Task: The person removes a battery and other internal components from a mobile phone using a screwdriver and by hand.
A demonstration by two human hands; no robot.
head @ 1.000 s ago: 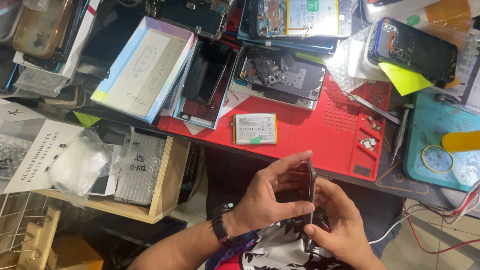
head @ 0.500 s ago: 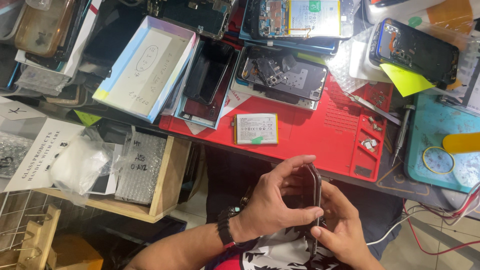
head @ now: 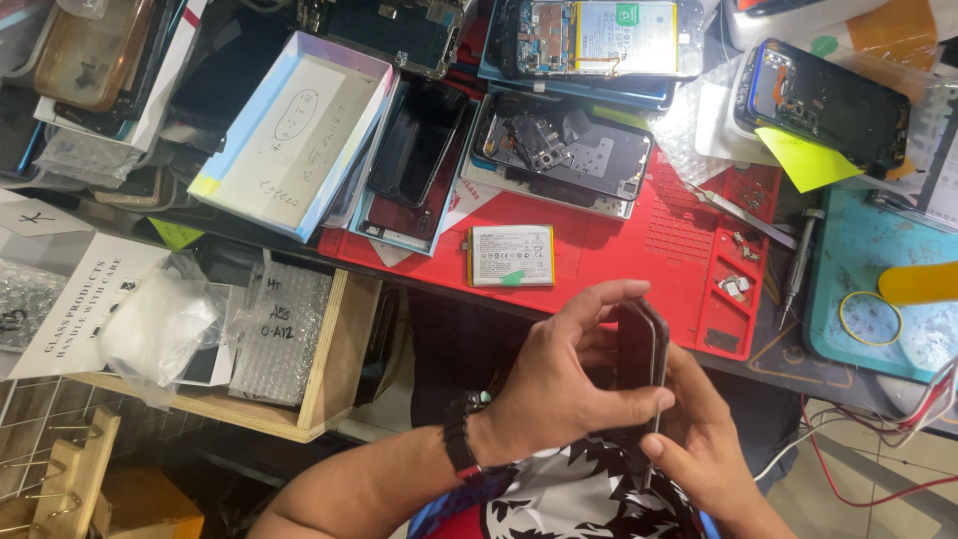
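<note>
The red work mat [head: 619,265] serves as the reference landmark for all positions. Well to the left of the mat, an open wooden tray [head: 329,369] holds a bubble-wrap pouch [head: 281,334] and a crumpled clear bag [head: 155,329], apparently parked there to keep the working surface free. At the mat's upper left edge, a white box with blue sides [head: 294,135] leans against a stack of dark handsets [head: 414,145], evidently set aside rather than in use. On the mat near its front edge lies a flat white battery [head: 511,256], label up, within easy reach. Behind it on the mat rests an opened phone chassis [head: 559,150], internals exposed. Just in front of the mat, below its front edge, the left hand [head: 559,389] wraps around a dark phone [head: 644,359] held on edge; the thumb presses along its lower side and the fingers curl over the top, closed firmly on the body to steady it. The right hand [head: 699,449] supports the same phone from beneath and behind, fingers closed against its far face, thumb at the lower edge near the seam; this two-handed clamp appears intended to keep the thin body rigid. On the mat's right portion, moulded compartments [head: 733,284] hold small screws, kept separate to prevent loss. Right of the mat, tweezers [head: 743,215], a screwdriver [head: 798,265] and a teal mat [head: 883,299] lie ready.
</note>
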